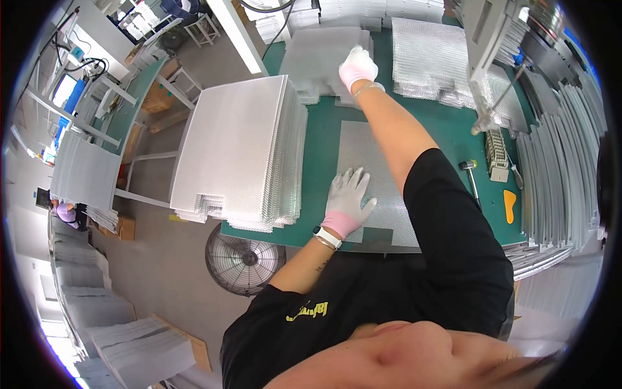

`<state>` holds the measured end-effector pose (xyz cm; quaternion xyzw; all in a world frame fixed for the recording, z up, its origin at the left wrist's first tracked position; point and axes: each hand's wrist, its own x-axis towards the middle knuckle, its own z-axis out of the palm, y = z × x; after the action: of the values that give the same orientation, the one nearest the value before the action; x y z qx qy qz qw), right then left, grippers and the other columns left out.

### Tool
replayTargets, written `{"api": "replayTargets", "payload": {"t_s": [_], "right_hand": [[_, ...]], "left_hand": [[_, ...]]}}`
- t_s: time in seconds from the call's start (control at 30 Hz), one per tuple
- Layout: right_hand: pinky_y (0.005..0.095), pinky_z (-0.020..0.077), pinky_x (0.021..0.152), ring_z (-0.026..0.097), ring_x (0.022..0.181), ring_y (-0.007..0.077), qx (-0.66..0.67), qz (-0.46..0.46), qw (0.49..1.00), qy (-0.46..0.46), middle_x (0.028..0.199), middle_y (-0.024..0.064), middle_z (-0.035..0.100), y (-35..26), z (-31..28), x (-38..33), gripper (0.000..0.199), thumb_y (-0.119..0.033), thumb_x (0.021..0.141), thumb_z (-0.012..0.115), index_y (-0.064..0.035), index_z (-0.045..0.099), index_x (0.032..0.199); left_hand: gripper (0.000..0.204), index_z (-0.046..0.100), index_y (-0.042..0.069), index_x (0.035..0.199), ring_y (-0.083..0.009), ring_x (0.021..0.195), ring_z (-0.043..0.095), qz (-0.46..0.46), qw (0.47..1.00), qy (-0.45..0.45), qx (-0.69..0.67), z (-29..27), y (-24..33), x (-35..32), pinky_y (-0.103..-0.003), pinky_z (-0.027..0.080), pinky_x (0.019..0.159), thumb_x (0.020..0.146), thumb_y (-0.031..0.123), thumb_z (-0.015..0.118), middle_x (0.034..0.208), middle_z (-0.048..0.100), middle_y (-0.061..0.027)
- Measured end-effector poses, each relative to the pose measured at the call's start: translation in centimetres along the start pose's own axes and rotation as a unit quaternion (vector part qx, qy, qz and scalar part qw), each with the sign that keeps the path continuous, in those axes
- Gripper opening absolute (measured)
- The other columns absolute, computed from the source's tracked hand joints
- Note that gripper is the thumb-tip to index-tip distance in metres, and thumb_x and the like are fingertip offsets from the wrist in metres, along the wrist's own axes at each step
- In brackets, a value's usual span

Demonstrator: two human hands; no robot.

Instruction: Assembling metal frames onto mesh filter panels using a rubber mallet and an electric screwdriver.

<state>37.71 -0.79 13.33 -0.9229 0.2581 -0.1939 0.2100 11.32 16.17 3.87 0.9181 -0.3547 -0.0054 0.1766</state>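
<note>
Left hand (346, 198), in a white glove with a pink cuff, is lying flat and spread open on a perforated metal sheet (376, 181) that is resting on the green table (447, 129) right in front of the person. A watch is showing at that wrist. Right hand (357, 66), gloved the same way, is reaching far across the table and resting on top of a low stack of grey mesh sheets (317, 55) at the far edge; its fingers are curled over the top sheet, though whether they are actually pinching it I cannot tell from here.

Just left of the flat sheet, a tall stack of silver mesh panels (243, 152) is sitting at the table's corner, overhanging the edge. Beyond the right arm, another pile of shiny textured sheets (431, 58) is lying near the back of the table. A small hammer (470, 172) is lying on the green surface to the right, with an orange plastic scraper (510, 205) a little further out and a small ribbed beige block (497, 155) near them. Long grey metal frames (557, 175) are leaning in rows along the right side.

Down on the floor, a round floor fan (243, 259) is standing just below the table's edge, and brown cardboard boxes (159, 97) are sitting under the neighbouring bench to the left.
</note>
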Motion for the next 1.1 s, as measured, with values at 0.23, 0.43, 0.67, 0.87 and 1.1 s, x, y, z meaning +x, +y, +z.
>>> {"api": "replayTargets", "payload": {"t_s": [0.23,0.43,0.67,0.87,1.1], "right_hand": [[0.0427,0.0535,0.092,0.065,0.107,0.0376,0.090,-0.072,0.993,0.019,0.119,0.0242,0.063,-1.1,-0.3,0.3,0.041,-0.022,0.087,0.061,0.0004,0.055,0.120],[0.0376,0.0501,0.093,0.062,0.108,0.0266,0.612,-0.026,0.791,0.014,0.127,0.0145,0.060,4.5,3.1,5.8,0.049,-0.017,0.096,0.055,-0.0023,0.045,0.142],[0.0429,0.0488,0.089,0.059,0.109,0.0249,0.792,0.091,0.575,-0.182,0.129,0.0087,0.055,0.9,1.0,1.0,0.058,-0.017,0.098,0.060,-0.0144,0.034,0.150],[0.0434,0.0474,0.089,0.057,0.108,0.0236,0.848,0.097,0.492,-0.170,0.126,0.0059,0.056,0.5,2.0,0.5,0.040,-0.024,0.098,0.062,-0.0126,0.048,0.133],[0.0477,0.0428,0.100,0.051,0.116,0.0261,0.862,0.166,0.434,-0.201,0.126,0.0048,0.055,-0.3,2.1,0.6,0.033,-0.029,0.100,0.057,-0.0160,0.050,0.130]], "left_hand": [[0.065,0.044,0.005,0.144,-0.0364,0.143,0.032,-0.010,1.000,0.003,0.009,0.0,-0.5,-0.5,-0.049,0.021,0.119,0.092,0.043,0.053,0.153,0.038,-0.0172],[0.064,0.045,0.005,0.143,-0.0365,0.143,0.032,0.033,0.999,0.009,-0.005,0.3,1.1,0.9,-0.049,0.020,0.120,0.092,0.042,0.054,0.153,0.038,-0.0175],[0.065,0.044,0.005,0.144,-0.0364,0.143,0.031,-0.002,1.000,0.009,0.012,0.2,-0.3,-0.3,-0.049,0.020,0.120,0.092,0.043,0.054,0.153,0.037,-0.0169],[0.066,0.043,0.006,0.145,-0.0362,0.144,0.030,-0.002,1.000,-0.002,0.015,0.3,-0.1,-0.2,-0.049,0.020,0.120,0.092,0.044,0.054,0.153,0.037,-0.0165],[0.065,0.044,0.006,0.144,-0.0349,0.144,0.031,-0.005,1.000,-0.002,0.019,0.4,-0.1,-0.1,-0.048,0.020,0.120,0.092,0.045,0.053,0.154,0.038,-0.0155]]}}
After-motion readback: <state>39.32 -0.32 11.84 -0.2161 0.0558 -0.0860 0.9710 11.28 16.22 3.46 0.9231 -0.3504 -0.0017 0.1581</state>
